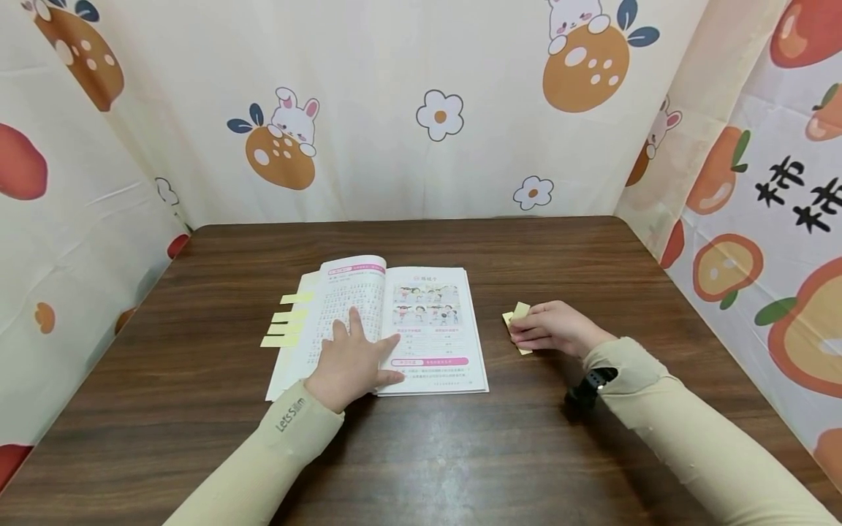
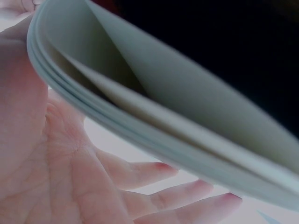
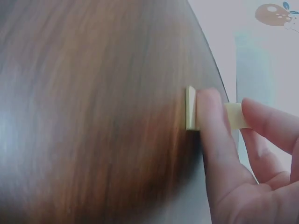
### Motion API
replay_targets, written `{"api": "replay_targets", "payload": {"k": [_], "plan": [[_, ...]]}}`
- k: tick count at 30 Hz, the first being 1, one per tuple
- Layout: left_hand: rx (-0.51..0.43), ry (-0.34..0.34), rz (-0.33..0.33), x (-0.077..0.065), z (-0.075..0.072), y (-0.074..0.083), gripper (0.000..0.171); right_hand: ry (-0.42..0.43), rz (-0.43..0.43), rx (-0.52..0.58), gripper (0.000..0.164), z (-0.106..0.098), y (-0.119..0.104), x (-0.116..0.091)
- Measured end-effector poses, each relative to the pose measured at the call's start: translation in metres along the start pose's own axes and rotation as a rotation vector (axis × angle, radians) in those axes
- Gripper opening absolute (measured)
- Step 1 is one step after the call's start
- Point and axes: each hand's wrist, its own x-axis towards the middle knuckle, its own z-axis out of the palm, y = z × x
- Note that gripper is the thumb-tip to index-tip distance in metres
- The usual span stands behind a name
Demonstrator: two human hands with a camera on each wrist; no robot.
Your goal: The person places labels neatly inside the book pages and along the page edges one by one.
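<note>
An open book (image 1: 430,347) with printed text and small coloured pictures lies left of the table's middle. My left hand (image 1: 353,363) rests across its inner fold with fingers spread. In the left wrist view, curved page edges (image 2: 154,135) stand over the palm and partly cover it. To the right of the book, my right hand (image 1: 558,329) holds a small pad of yellow sticky notes (image 3: 191,111). Thumb and fingers pinch a raised yellow strip (image 3: 237,116), which also shows above the fingertips in the head view. Part of the pad is hidden behind the fingers.
Several yellow sticky tabs (image 1: 283,329) stick out from the book's left edge. The brown wooden table (image 1: 427,453) runs back to a patterned curtain (image 1: 395,146). A black strap device (image 1: 592,386) sits at the right wrist.
</note>
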Motion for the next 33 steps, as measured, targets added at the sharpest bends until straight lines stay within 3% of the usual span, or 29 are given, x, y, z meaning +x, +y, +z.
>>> {"api": "replay_targets", "payload": {"k": [10, 19, 27, 33], "plan": [[0.011, 0.011, 0.004, 0.001, 0.001, 0.000, 0.067, -0.017, 0.036, 0.072, 0.003, 0.001, -0.008, -0.005], [0.009, 0.003, 0.004, 0.000, 0.000, 0.000, 0.067, -0.074, 0.026, 0.092, 0.004, 0.000, -0.006, -0.005], [0.003, 0.008, 0.005, 0.000, 0.000, 0.000, 0.067, -0.075, 0.011, 0.101, 0.004, 0.000, -0.003, -0.006], [0.013, 0.021, 0.009, 0.000, 0.001, 0.000, 0.067, -0.069, 0.000, 0.111, 0.026, -0.004, 0.002, -0.005]]}}
